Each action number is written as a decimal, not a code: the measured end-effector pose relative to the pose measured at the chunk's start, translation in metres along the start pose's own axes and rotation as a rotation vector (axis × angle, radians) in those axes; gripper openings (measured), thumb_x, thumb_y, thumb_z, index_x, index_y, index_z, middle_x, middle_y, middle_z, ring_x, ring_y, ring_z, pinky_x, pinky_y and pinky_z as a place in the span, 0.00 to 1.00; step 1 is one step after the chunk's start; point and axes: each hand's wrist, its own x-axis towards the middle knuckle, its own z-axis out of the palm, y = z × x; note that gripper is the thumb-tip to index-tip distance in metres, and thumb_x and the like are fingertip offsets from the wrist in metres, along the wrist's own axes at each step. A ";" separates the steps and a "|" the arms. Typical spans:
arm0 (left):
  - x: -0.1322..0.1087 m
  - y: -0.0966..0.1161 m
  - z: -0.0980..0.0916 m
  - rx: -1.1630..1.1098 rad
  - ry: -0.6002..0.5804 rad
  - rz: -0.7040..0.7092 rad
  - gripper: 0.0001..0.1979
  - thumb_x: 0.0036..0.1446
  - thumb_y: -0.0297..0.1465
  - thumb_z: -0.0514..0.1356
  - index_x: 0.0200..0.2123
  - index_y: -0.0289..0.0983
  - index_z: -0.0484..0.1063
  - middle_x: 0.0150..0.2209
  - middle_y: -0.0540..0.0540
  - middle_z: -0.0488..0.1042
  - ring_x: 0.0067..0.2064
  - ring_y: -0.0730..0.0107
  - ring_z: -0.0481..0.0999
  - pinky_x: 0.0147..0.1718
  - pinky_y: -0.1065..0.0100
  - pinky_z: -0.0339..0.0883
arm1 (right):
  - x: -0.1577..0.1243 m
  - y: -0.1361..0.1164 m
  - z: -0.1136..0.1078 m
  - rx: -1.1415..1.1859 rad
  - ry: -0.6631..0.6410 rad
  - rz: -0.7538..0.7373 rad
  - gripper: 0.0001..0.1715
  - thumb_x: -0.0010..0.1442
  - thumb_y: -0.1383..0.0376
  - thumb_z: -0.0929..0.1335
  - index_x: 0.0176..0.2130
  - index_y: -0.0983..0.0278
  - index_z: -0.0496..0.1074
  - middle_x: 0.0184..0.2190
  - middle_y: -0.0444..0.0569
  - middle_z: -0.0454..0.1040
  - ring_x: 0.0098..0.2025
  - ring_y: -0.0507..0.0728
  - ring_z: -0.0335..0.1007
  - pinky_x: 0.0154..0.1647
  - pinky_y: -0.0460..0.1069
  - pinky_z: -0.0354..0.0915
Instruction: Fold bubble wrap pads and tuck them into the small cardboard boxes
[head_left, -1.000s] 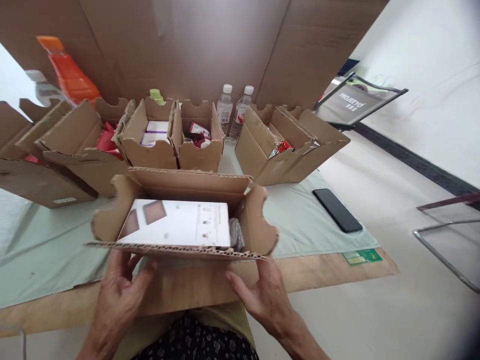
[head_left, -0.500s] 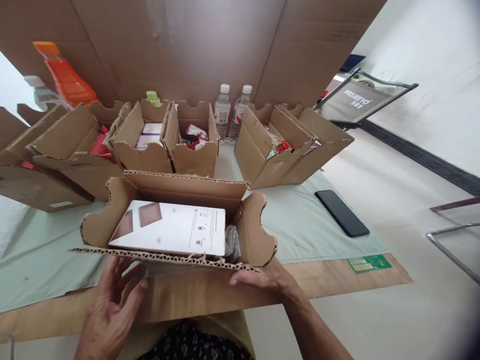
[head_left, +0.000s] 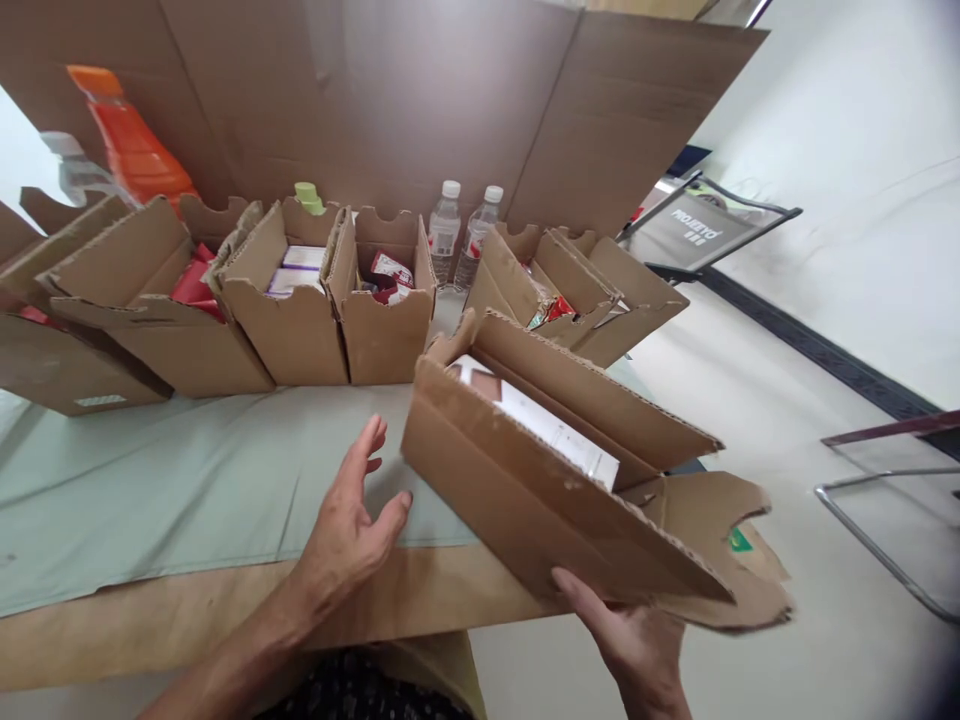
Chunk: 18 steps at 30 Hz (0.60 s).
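Cardboard, corrugated and with its flaps open, made up the box [head_left: 525, 500], which hung tilted over the near edge of the table [head_left: 420, 600], toward its right corner, right end low. The right hand [head_left: 637, 640] cupped that low end from beneath. The left hand [head_left: 349, 530] was spread open just beside the raised end, apparently not touching. A white carton [head_left: 555, 430] lay inside. Handling this well probably meant getting the left palm under the high end and levelling the box, lest the carton slide toward the loose flap.

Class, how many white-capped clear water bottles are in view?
2: left bottle and right bottle, side by side at the back between cardboard boxes. A blurred bottle far left may be another.
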 end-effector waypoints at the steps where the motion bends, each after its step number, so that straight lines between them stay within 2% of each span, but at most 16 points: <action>1: 0.004 -0.002 0.004 0.017 -0.010 -0.014 0.38 0.62 0.35 0.60 0.74 0.43 0.53 0.72 0.35 0.62 0.68 0.45 0.69 0.45 0.58 0.79 | 0.001 -0.004 0.006 -0.015 0.049 0.006 0.35 0.45 0.43 0.80 0.45 0.63 0.81 0.37 0.54 0.84 0.46 0.71 0.81 0.51 0.67 0.77; 3: 0.006 -0.009 0.008 0.059 -0.056 -0.065 0.38 0.61 0.34 0.60 0.74 0.40 0.54 0.71 0.33 0.63 0.65 0.44 0.72 0.33 0.65 0.77 | 0.004 -0.012 0.022 -0.015 0.142 -0.007 0.42 0.45 0.44 0.80 0.51 0.66 0.78 0.42 0.58 0.83 0.51 0.71 0.79 0.59 0.70 0.71; 5: 0.003 -0.017 0.007 0.097 -0.104 -0.098 0.37 0.61 0.33 0.59 0.72 0.39 0.57 0.71 0.33 0.63 0.63 0.45 0.74 0.26 0.69 0.73 | 0.007 -0.021 0.038 0.014 0.172 -0.044 0.46 0.47 0.45 0.80 0.55 0.68 0.75 0.48 0.61 0.81 0.56 0.71 0.76 0.63 0.71 0.67; 11: -0.002 -0.029 0.005 0.119 -0.106 -0.026 0.29 0.60 0.31 0.58 0.65 0.38 0.69 0.72 0.34 0.62 0.61 0.47 0.75 0.25 0.70 0.73 | 0.013 -0.048 0.072 0.007 0.222 -0.091 0.57 0.50 0.47 0.80 0.67 0.65 0.60 0.62 0.64 0.70 0.66 0.69 0.67 0.69 0.72 0.59; 15: -0.002 -0.029 0.007 0.111 -0.108 -0.003 0.28 0.59 0.28 0.58 0.64 0.38 0.70 0.72 0.33 0.62 0.55 0.54 0.80 0.25 0.69 0.74 | 0.011 -0.055 0.083 0.083 0.234 -0.057 0.61 0.53 0.49 0.79 0.72 0.60 0.50 0.66 0.64 0.65 0.66 0.69 0.67 0.63 0.69 0.68; 18: -0.004 -0.030 0.008 0.117 -0.110 0.010 0.27 0.60 0.27 0.58 0.63 0.39 0.71 0.72 0.34 0.63 0.56 0.53 0.79 0.28 0.68 0.77 | 0.016 -0.062 0.093 0.059 0.210 -0.077 0.64 0.54 0.48 0.78 0.74 0.57 0.43 0.68 0.65 0.59 0.67 0.70 0.63 0.60 0.69 0.70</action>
